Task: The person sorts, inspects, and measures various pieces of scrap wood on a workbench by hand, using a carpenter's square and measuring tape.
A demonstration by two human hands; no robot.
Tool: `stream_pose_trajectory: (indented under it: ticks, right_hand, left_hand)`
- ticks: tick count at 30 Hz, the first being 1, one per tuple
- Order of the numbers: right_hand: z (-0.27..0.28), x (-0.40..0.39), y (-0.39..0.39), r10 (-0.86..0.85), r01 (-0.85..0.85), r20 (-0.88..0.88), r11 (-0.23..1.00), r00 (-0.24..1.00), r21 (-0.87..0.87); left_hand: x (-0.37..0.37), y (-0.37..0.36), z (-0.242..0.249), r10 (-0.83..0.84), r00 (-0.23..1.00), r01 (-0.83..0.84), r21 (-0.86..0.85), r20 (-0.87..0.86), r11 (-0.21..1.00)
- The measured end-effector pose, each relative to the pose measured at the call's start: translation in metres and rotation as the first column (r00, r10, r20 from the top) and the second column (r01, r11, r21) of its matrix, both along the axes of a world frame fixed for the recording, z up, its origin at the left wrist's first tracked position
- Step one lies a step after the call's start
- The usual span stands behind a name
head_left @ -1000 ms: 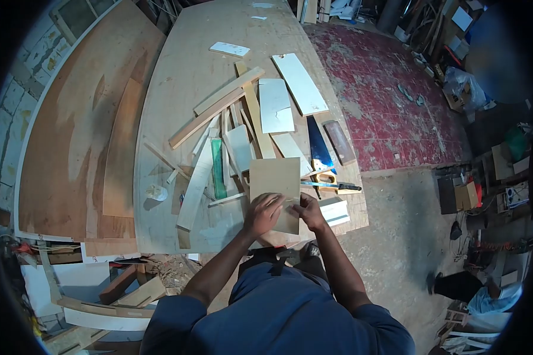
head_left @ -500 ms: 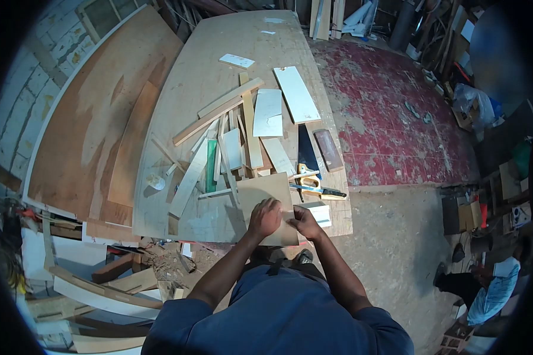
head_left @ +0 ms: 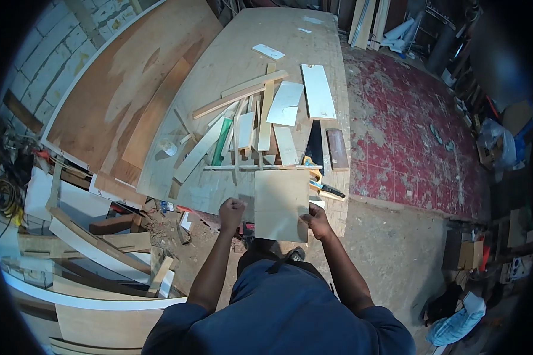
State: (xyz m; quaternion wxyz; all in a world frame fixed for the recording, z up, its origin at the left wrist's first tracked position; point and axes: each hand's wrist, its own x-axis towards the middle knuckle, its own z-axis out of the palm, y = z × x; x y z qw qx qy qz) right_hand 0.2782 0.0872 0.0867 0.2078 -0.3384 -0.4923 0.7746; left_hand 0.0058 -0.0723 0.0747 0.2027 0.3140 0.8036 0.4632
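A thin rectangular wooden board (head_left: 281,201) stands out over the near edge of the table, in front of my body. My right hand (head_left: 317,221) grips its right edge, thumb on the upper face. To the left of the board, apart from it, my left hand (head_left: 231,214) is closed with fingers curled; whether something small is in it I cannot make out. Just beyond the board lies a hand saw with a yellow and black handle (head_left: 331,190), its dark blade (head_left: 314,145) pointing away. A thin wood strip (head_left: 231,168) lies across behind the board.
Wood offcuts and white panels (head_left: 318,92) lie piled on the large table (head_left: 219,71). A brown block (head_left: 337,149) sits near its right edge. Big sheets (head_left: 130,89) lean at left, with scrap wood below. A person in a light blue shirt (head_left: 459,319) is at lower right.
My left hand has come off the board and moved left. The board, in my right hand, has turned straighter. The view has shifted, so the table appears farther right.
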Motion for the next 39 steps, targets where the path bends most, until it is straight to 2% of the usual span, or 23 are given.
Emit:
stream_pose_trajectory:
  ticks: [1,4,8,9,11,12,14,15,16,18,19,21,22,24,25,26,27,28,29,32,33,36,39]
  right_hand:
    - [0.001,0.004,0.003,0.005,-0.005,-0.003,1.000,1.000,0.008]
    - [0.001,0.011,0.013,0.011,-0.011,-0.013,1.000,1.000,-0.016]
    - [-0.011,0.017,0.018,-0.033,0.034,-0.051,0.999,0.998,0.008]
    - [-0.013,0.016,0.020,-0.040,0.041,-0.059,0.999,0.997,0.013]
    - [-0.011,0.013,0.022,-0.040,0.043,-0.080,0.999,0.996,0.031]
    - [-0.009,0.011,0.020,-0.044,0.048,-0.098,0.998,0.994,0.038]
    - [-0.011,0.008,0.019,-0.041,0.044,-0.095,0.999,0.995,0.025]
    - [-0.011,0.006,0.019,-0.039,0.041,-0.095,0.999,0.995,0.016]
    - [-0.007,0.004,0.017,-0.037,0.039,-0.095,0.999,0.995,0.019]
    - [0.001,-0.002,0.014,-0.077,0.081,-0.105,0.996,0.991,0.036]
    - [0.005,-0.006,0.013,-0.080,0.085,-0.107,0.996,0.991,0.042]
    - [0.015,-0.013,0.006,-0.079,0.087,-0.118,0.994,0.990,0.060]
    - [0.021,-0.019,0.000,-0.085,0.092,-0.118,0.994,0.989,0.058]
    - [0.033,-0.033,-0.013,-0.066,0.085,-0.094,0.970,0.993,0.226]
    - [0.028,-0.045,-0.020,-0.107,0.100,-0.006,0.905,0.994,0.413]
    - [0.025,-0.051,-0.023,-0.099,0.063,0.002,0.652,0.995,0.755]
    - [0.047,-0.062,-0.038,-0.118,0.054,0.032,0.657,0.993,0.752]
    - [0.065,-0.076,-0.055,-0.136,0.044,0.063,0.665,0.989,0.745]
    - [0.048,-0.090,-0.063,-0.117,0.038,0.050,0.649,0.992,0.760]
    - [0.065,-0.124,-0.097,-0.242,-0.105,0.191,0.326,0.951,0.939]
    - [0.056,-0.135,-0.105,-0.262,-0.107,0.198,0.323,0.944,0.940]
    - [0.046,-0.158,-0.123,-0.253,-0.141,0.209,0.259,0.945,0.955]
    - [0.043,-0.164,-0.126,-0.209,-0.198,0.254,0.256,0.944,0.946]
  left_hand:
    - [-0.002,-0.007,-0.006,0.041,0.998,-0.045,-0.110,-0.040,0.993]
    - [-0.001,-0.017,-0.015,0.111,0.993,-0.117,-0.185,-0.039,0.976]
    - [0.002,-0.008,-0.044,0.096,0.990,-0.092,-0.050,0.102,0.995]
    - [0.004,-0.002,-0.043,0.096,0.990,-0.092,-0.043,0.100,0.995]
    - [0.014,0.014,-0.034,0.008,1.000,-0.009,0.161,0.008,0.987]
    - [0.016,0.021,-0.029,0.010,1.000,-0.011,0.161,0.009,0.987]
    - [0.018,0.031,-0.016,-0.171,0.943,0.074,0.318,0.287,0.945]
    - [0.019,0.031,0.001,-0.185,0.929,0.122,0.208,0.321,0.971]
    - [0.021,0.031,0.005,-0.184,0.929,0.120,0.211,0.321,0.970]
    - [0.023,0.035,0.009,-0.224,0.852,0.064,0.332,0.473,0.941]
    - [0.024,0.035,0.009,-0.230,0.852,0.067,0.337,0.470,0.939]
    - [0.024,0.032,0.011,-0.239,0.958,0.199,0.229,0.160,0.953]
    - [0.022,0.030,0.013,-0.243,0.957,0.204,0.227,0.161,0.952]
    - [0.019,0.027,0.023,-0.337,0.939,0.327,0.121,0.071,0.937]
    - [0.021,0.028,0.035,-0.388,0.910,0.354,0.212,0.148,0.911]
    - [0.024,0.028,0.047,-0.394,0.908,0.359,0.220,0.142,0.907]
    - [0.029,0.026,0.062,-0.488,0.795,0.345,0.394,0.361,0.852]
    - [0.031,0.022,0.074,-0.584,0.614,0.278,0.547,0.531,0.790]
    - [0.029,0.017,0.085,-0.503,0.594,0.248,0.451,0.628,0.857]
    - [0.006,0.015,0.049,-0.458,0.553,0.144,0.462,0.696,0.875]
    - [0.004,0.008,0.051,-0.401,0.611,0.064,0.462,0.683,0.884]
    - [-0.024,-0.014,0.021,-0.383,0.532,0.032,0.434,0.755,0.900]
    - [-0.041,-0.034,0.012,-0.323,0.572,-0.001,0.394,0.754,0.919]
